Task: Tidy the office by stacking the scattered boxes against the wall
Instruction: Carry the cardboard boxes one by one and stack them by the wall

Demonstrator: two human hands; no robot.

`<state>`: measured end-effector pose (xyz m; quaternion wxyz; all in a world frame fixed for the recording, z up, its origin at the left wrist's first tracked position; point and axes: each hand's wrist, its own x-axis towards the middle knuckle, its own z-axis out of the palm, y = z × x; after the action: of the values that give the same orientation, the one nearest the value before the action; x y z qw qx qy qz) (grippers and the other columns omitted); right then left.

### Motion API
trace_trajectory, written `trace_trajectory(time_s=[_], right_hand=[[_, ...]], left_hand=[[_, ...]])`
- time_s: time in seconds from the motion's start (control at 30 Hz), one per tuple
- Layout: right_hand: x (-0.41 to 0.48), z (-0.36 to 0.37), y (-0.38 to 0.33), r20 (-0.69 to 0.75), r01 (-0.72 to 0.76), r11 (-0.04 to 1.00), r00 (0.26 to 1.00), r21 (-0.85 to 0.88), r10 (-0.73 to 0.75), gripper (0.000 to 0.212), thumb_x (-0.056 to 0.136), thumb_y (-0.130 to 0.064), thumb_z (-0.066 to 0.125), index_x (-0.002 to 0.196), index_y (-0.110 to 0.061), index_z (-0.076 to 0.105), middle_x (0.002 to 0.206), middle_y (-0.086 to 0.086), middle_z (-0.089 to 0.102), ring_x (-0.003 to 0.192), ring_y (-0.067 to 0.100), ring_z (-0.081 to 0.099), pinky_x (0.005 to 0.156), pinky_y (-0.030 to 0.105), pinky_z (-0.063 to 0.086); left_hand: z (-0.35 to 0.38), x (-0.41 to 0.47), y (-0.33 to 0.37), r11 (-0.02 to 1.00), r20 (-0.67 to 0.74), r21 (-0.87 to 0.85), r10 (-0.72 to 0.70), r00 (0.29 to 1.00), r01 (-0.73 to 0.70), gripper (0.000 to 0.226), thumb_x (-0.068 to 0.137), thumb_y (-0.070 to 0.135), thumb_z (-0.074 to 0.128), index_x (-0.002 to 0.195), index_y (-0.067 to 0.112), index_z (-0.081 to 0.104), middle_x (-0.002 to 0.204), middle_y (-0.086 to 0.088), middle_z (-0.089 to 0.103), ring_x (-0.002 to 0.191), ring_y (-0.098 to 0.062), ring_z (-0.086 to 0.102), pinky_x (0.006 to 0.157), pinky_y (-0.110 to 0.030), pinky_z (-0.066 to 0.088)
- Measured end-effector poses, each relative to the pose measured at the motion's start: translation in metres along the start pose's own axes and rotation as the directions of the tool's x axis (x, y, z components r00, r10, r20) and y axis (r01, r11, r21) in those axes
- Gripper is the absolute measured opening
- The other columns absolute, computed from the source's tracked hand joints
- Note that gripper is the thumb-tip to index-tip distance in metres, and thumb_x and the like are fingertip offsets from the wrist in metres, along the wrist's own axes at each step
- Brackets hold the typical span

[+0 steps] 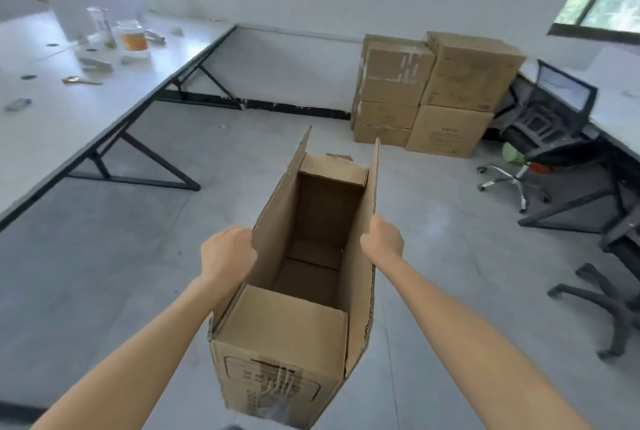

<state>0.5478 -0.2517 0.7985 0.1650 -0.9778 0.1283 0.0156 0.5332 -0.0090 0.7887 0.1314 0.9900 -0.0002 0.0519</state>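
Grey floor (138, 274) stretches to the stack (429, 94) by the wall, well ahead of the box (294, 319). The left hand (227, 251) and right hand (382, 239) each grip 1 upright flap of it, carried open. Flaps may bend or tear, so it could drop. A chair (530, 139) stands right of the stack, a desk (86, 107) left; the path looks free.

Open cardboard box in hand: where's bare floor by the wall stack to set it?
Free: grey floor left of the stacked brown cardboard boxes, up to the white table's black legs. Also in front of the stack. Crowded: right side, black office chair.
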Motion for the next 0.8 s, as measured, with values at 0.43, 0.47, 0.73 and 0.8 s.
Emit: trace_trajectory(time_s=[0.43,0.47,0.73,0.8], right_hand=[[0.229,0.029,-0.116,0.037,0.167,0.983,0.986,-0.075,-0.165,0.014,0.090,0.001,0.039,0.100,-0.008,0.041,0.072,0.002,0.041,0.077,0.022,0.045,0.057,0.025,0.032],[0.248,0.029,-0.125,0.038,0.162,0.984,0.987,-0.080,-0.159,0.013,0.090,0.001,0.039,0.099,-0.009,0.039,0.069,0.001,0.038,0.077,0.022,0.045,0.055,0.025,0.031],[0.365,0.038,-0.153,0.023,0.123,0.991,0.992,-0.052,-0.122,0.063,0.089,0.003,0.039,0.147,-0.016,0.021,0.081,0.009,0.053,0.072,0.024,0.049,0.048,0.025,0.029],[0.394,0.042,-0.154,0.028,0.106,0.994,0.994,-0.033,-0.105,0.060,0.089,0.003,0.038,0.145,-0.015,0.027,0.092,0.013,0.060,0.080,0.027,0.053,0.056,0.024,0.034]], left_hand=[[0.046,0.211,-0.061,0.986,-0.045,-0.069,-0.158,0.986,0.154,0.032,0.082,-0.002,0.042,0.056,0.012,0.028,0.064,0.001,0.034,0.071,-0.028,0.048,0.053,-0.027,0.024],[0.046,0.230,-0.064,0.987,-0.038,-0.063,-0.153,0.988,0.150,0.032,0.082,-0.002,0.042,0.057,0.012,0.028,0.064,0.001,0.034,0.071,-0.028,0.048,0.054,-0.027,0.025],[0.061,0.369,-0.072,0.998,0.021,-0.005,-0.069,0.997,0.069,0.034,0.082,-0.003,0.043,0.058,0.015,0.025,0.065,0.002,0.032,0.069,-0.025,0.046,0.049,-0.026,0.020],[0.070,0.404,-0.071,0.999,0.035,0.030,-0.037,0.999,0.036,0.035,0.083,-0.001,0.043,0.058,0.016,0.024,0.064,0.005,0.029,0.069,-0.025,0.045,0.048,-0.025,0.019]])
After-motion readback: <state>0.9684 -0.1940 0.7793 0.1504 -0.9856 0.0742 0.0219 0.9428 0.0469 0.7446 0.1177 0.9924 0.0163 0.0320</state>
